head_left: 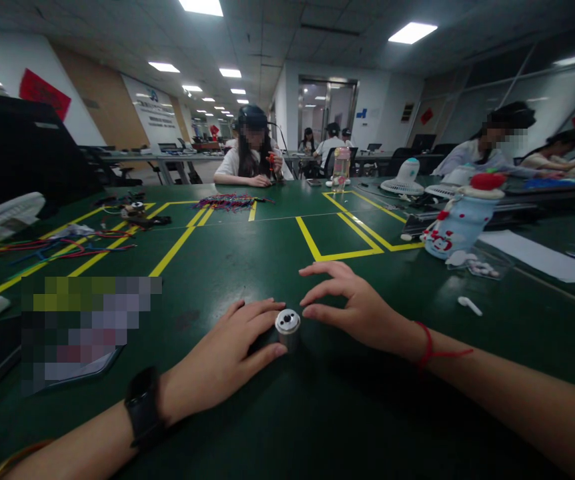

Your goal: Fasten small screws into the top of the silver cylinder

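Head view: left hand (227, 357) and right hand (355, 303), both grips released, flanking metal cylinder (287, 328), its base hidden.

Metal cylinder (287, 327) on the tabletop (247, 253)
Left hand (227, 353) touches its left; right hand (352, 303) just right; earbud (469, 305) farther right; wire bundle (230, 201) far behind.

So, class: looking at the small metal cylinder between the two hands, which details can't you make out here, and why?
- Head view: lower part of the metal cylinder, hidden by the left hand.
- Whether the right hand touches it: too close to tell.
- Item at the left: pixelated.
- White earbud-like piece: too small to identify.
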### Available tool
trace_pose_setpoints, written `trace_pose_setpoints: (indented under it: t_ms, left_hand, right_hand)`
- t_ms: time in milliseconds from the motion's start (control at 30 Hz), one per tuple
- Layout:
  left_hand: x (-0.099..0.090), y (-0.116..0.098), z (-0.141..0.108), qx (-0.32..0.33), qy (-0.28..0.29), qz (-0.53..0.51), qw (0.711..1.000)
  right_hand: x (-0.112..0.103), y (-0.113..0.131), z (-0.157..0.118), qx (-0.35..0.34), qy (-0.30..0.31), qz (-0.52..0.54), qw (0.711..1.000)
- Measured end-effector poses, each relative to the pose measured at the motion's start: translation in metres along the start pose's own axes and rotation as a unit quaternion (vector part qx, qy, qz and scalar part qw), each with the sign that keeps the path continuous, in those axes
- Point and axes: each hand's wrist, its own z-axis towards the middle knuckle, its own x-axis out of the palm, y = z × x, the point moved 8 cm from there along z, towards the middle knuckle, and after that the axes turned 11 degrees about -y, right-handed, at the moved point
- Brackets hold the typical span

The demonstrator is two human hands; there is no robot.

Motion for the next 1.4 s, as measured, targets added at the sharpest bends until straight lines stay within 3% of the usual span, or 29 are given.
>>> trace_pose_setpoints:
  t_ms: [100,233,433,700,800,900,1000,1100,1267,1400]
  left_hand:
    - [-0.002,-0.003,0.001,0.008,-0.012,0.0,1.0]
    - [-0.001,-0.005,0.002,0.013,-0.015,0.001,1.0]
    - [-0.002,-0.004,0.001,0.014,-0.02,0.003,1.0]
    - [0.0,-0.002,0.001,0.008,-0.015,0.004,1.0]
    - [-0.001,-0.002,0.001,0.004,-0.01,0.002,1.0]
    - [-0.001,-0.003,0.0,0.003,-0.006,-0.002,1.0]
    - [-0.001,-0.002,0.0,0.002,-0.003,-0.005,1.0]
    - [-0.002,-0.002,-0.001,-0.001,-0.003,-0.009,1.0]
    - [-0.001,-0.002,-0.001,-0.002,0.004,-0.009,1.0]
    - [0.0,-0.001,-0.001,-0.004,0.003,-0.007,1.0]
  right_hand:
    - [-0.002,0.013,0.006,-0.003,-0.039,0.011,0.999]
    - [0.008,0.026,0.005,-0.006,-0.012,-0.008,1.0]
    - [0.008,0.02,0.006,0.012,-0.024,-0.009,1.0]
    - [0.016,0.021,0.005,0.008,0.037,0.042,0.998]
    - [-0.001,0.001,0.009,0.033,0.01,0.06,0.998]
    - [-0.028,-0.045,0.012,0.087,-0.05,-0.022,0.995]
    - [-0.044,-0.101,0.007,0.191,-0.059,-0.113,0.973]
    - [-0.049,-0.133,0.002,0.228,-0.059,-0.123,0.964]
    - [-0.045,-0.146,0.0,0.239,-0.046,-0.118,0.963]
    - [-0.04,-0.13,0.002,0.213,-0.037,-0.135,0.967]
